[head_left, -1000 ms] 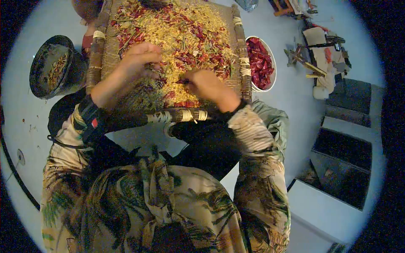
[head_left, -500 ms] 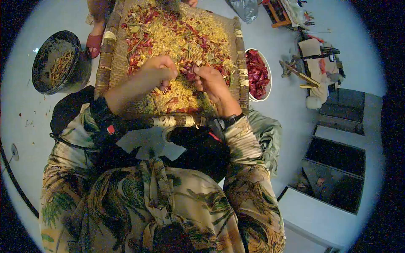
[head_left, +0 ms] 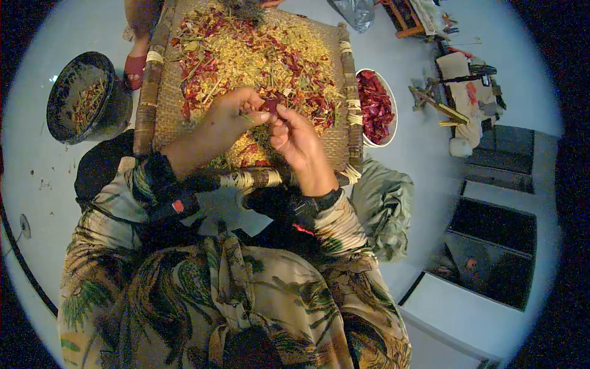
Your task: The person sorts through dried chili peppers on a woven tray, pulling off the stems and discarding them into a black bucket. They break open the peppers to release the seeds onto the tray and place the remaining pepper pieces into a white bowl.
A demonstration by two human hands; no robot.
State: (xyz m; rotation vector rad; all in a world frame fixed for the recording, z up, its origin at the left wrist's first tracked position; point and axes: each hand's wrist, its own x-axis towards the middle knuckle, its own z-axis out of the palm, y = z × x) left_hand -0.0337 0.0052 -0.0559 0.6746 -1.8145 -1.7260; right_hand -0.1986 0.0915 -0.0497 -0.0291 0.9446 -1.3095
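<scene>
Above the near end of the woven tray [head_left: 161, 111], the left hand [head_left: 228, 118] and right hand [head_left: 296, 140] meet on one dried chili [head_left: 270, 103], held just clear of the loose seeds and husks [head_left: 246, 55]. The pod seems about to be split; that would call for a short opposing tug. Both hands pinch it narrowly between thumb and fingertips.
</scene>
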